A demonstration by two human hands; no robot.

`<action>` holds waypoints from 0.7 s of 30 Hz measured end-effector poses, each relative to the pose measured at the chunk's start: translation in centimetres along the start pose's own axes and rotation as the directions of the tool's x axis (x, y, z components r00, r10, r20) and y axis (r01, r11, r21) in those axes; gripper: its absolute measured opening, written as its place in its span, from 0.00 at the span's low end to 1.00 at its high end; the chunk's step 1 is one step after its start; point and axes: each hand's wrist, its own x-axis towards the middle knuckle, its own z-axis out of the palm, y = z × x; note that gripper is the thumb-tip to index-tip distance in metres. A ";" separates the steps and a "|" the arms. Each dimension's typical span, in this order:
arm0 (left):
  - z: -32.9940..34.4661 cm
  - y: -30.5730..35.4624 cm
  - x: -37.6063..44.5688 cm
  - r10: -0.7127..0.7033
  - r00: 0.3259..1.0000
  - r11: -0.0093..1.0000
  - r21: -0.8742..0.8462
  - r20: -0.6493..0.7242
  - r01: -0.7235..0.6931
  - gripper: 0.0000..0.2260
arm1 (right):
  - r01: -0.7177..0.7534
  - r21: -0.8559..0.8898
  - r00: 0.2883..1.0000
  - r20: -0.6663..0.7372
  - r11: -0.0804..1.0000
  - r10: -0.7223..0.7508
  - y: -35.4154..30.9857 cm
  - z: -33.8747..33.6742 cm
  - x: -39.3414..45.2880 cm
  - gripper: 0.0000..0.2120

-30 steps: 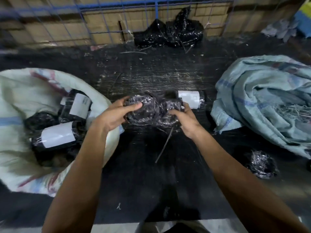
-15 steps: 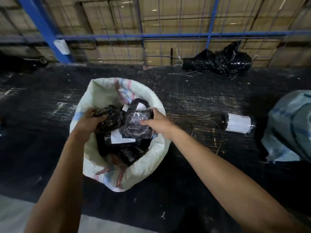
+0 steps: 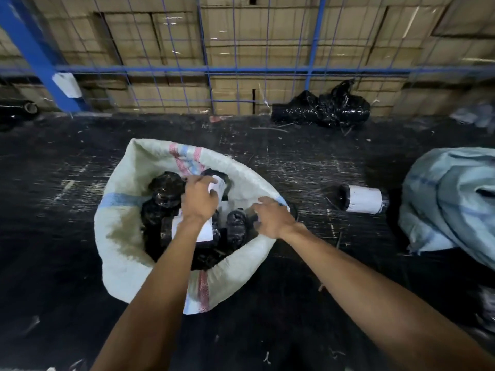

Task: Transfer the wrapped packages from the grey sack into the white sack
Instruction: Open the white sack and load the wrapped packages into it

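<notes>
The white sack (image 3: 126,236) stands open on the black floor, holding several black-wrapped packages (image 3: 166,188), some with white labels. My left hand (image 3: 199,200) reaches into the sack, its fingers lying flat on a labelled package (image 3: 220,184). My right hand (image 3: 270,219) hovers over the sack's right rim with fingers loosely curled and nothing visible in them. A labelled package (image 3: 361,200) lies on the floor right of the sack. The crumpled grey sack (image 3: 450,207) lies at the far right.
A black plastic bundle (image 3: 321,109) lies against the blue wire fence (image 3: 241,69) at the back, with cardboard boxes stacked behind it. Another dark wrapped package (image 3: 488,306) sits at the lower right edge. A roll (image 3: 26,107) lies at far left.
I carried two black packages from the floor to the white sack and let them go inside. My right hand has drawn back to the rim, and my left now lies on the pile.
</notes>
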 end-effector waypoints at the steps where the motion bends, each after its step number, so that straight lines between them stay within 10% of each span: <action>1: 0.5 1.6 0.0 0.074 0.997 0.991 -0.109 -0.033 -0.078 0.12 | 0.049 0.062 0.994 -0.104 0.997 -0.043 0.7 -0.2 -0.5 0.18; 7: 7.8 13.7 -1.6 0.334 0.933 0.853 -0.466 0.136 -0.237 0.10 | 0.024 0.413 0.837 -0.506 0.910 0.208 9.4 -0.7 -6.9 0.12; 14: 21.8 25.1 -1.4 0.351 0.785 0.932 -0.268 0.510 -0.243 0.12 | -0.638 0.524 0.554 -0.196 0.564 0.809 25.5 0.1 -17.3 0.15; 21: 31.0 31.1 0.9 0.279 0.654 0.862 0.117 0.703 -0.493 0.35 | -0.871 0.455 0.238 0.059 0.185 0.970 37.0 1.1 -24.7 0.32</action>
